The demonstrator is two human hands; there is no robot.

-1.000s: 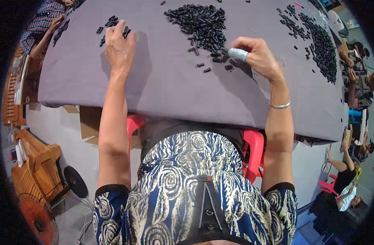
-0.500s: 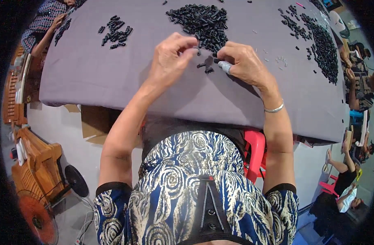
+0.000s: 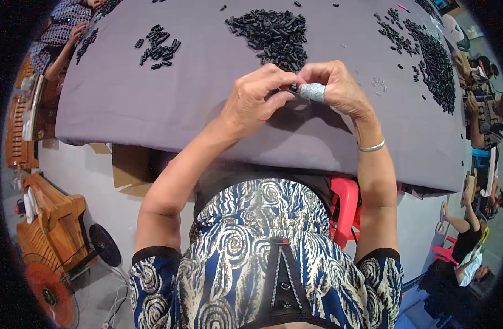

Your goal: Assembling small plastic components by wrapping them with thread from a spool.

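Pieces [image 3: 270,35], small and black, lie heaped on gray cloth [image 3: 180,98], seemingly for easy reach, just beyond the left hand [image 3: 251,98] and right hand [image 3: 345,90], both pinched nearly closed on a dark piece [image 3: 294,88] (mostly hidden).

head view | text, labels: none legible | numbers, signs: none legible

Our left hand [image 3: 254,100] and right hand [image 3: 343,90] mostly hide a dark piece [image 3: 294,88] between them; we cannot tell its shape. Far left of both, the top edge crops a person [image 3: 64,27].
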